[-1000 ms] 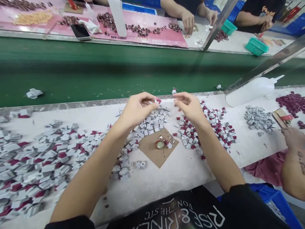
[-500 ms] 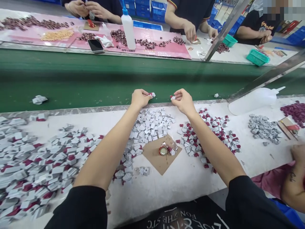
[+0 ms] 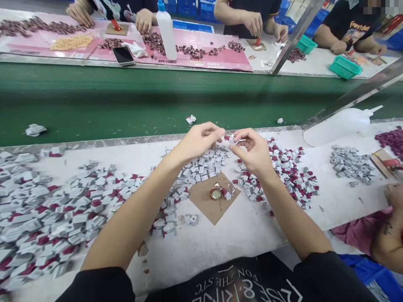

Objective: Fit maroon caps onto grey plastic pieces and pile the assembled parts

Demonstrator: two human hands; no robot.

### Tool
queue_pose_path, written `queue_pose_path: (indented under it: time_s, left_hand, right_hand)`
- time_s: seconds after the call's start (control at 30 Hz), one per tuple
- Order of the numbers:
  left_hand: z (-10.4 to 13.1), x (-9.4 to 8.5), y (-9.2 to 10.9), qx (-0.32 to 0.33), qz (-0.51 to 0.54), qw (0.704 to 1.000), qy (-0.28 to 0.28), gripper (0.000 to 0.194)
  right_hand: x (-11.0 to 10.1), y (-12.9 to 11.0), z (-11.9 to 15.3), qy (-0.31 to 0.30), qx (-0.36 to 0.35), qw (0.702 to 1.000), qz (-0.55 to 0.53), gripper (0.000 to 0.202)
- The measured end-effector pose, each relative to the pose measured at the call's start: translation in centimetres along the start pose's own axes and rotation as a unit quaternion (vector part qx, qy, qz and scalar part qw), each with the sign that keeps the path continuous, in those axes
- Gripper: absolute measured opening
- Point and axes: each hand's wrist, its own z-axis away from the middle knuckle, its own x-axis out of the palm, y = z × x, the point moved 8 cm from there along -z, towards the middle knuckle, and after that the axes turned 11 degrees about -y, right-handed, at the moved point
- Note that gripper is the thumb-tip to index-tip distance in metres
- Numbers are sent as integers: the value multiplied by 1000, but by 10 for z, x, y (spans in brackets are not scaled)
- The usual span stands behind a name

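In the head view my right hand (image 3: 254,152) pinches a small white-and-maroon plastic piece (image 3: 232,139) between thumb and fingertips. Close by on its left is my left hand (image 3: 203,140), thumb and fingers drawn together near the piece's maroon end; whatever it grips is hidden. A similar white-and-maroon piece (image 3: 190,120) lies on the green belt (image 3: 132,119). Under the hands spreads a pile of white pieces (image 3: 201,167). On a brown cardboard square (image 3: 214,214) sits a round red-and-gold cap-like item (image 3: 215,193), beside a maroon-and-white piece.
Mixed white-and-maroon pieces (image 3: 72,209) cover the table's left; another heap (image 3: 292,180) lies right of my forearm. A white squeeze bottle (image 3: 338,126) rests by a metal post (image 3: 296,37). Across the belt, co-workers' hands (image 3: 252,23) handle small parts. A co-worker's arm (image 3: 390,235) is at right.
The piece that was in my left hand now lies on the belt. My left hand has moved right and nearer, up to my right hand, which has come down slightly with its piece.
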Motion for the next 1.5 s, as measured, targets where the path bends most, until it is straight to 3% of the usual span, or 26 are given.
queue_pose_path:
  time_s: [0.07, 0.2, 0.43, 0.53, 0.6, 0.73, 0.8, 0.87, 1.03, 1.13, 1.23, 1.5]
  left_hand:
    - [15, 16, 4, 0, 43, 999, -31, 16]
    - [34, 28, 1, 0, 91, 995, -39, 9]
    - [74, 38, 3, 49, 43, 997, -35, 7]
    - [86, 43, 1, 59, -31, 997, -43, 10]
    - [89, 43, -3, 64, -135, 989, -23, 14]
    - [86, 41, -15, 54, -383, 920, 57, 21]
    - [82, 45, -21, 44, -439, 895, 64, 17]
    - [77, 50, -25, 37, -454, 888, 60, 14]
    - [77, 48, -23, 34, -396, 915, 69, 7]
    - [83, 42, -19, 44, -273, 959, 61, 13]
    - [90, 35, -20, 12, -141, 989, 49, 15]
    - [109, 26, -16, -39, -97, 994, 28, 14]
  right_hand:
    - [3, -13, 13, 1, -27, 999, 17, 15]
    - [8, -31, 35, -18, -37, 999, 6, 18]
    - [24, -12, 67, -91, 134, 972, -169, 15]
    - [22, -6, 79, -68, 154, 973, -155, 10]
    - [17, -2, 88, -49, 164, 978, -117, 8]
    - [10, 0, 109, -37, 181, 982, -39, 10]
    - [12, -2, 118, -46, 181, 982, -22, 10]
    - [15, -5, 125, -50, 177, 983, -13, 10]
    - [22, -12, 137, -57, 166, 984, 7, 13]
    - [27, -13, 142, -68, 162, 984, 14, 13]
    - [31, -15, 145, -76, 154, 985, 25, 12]
    - [37, -15, 144, -77, 135, 986, 52, 12]
